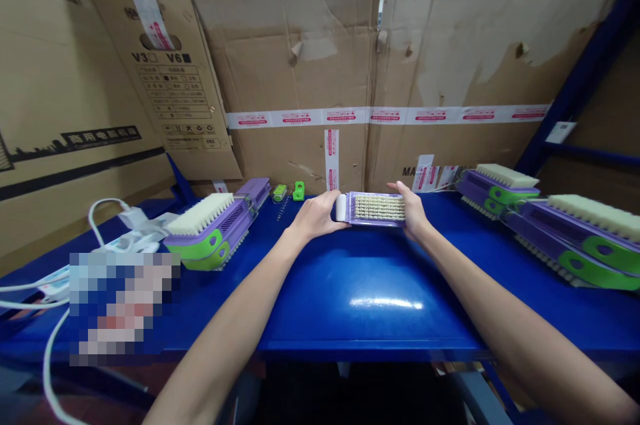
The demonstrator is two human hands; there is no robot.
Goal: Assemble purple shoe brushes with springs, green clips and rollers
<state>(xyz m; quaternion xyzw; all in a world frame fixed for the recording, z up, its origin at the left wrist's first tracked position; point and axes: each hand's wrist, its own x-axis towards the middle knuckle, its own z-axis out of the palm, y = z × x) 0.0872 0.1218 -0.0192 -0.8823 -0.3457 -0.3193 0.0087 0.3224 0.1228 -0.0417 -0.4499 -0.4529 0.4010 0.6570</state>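
Observation:
My left hand (316,215) grips the left end of a purple brush (378,207), by a white ribbed piece (342,207). Fingers of my right hand (413,210) close on the brush's right end. Rows of cream bristles on it face me, and it is held level above the blue table (345,298). To the left of my left hand lie a green clip-like part (299,191), another small green part (280,193) and a thin spring (284,207).
A purple and green brush assembly (207,241) stands at left. More brush assemblies (583,238) sit at right. A white power strip (55,283) with cables lies far left, beside a pixelated patch. Cardboard sheets (300,58) wall the back; a blue post (575,71) rises at right.

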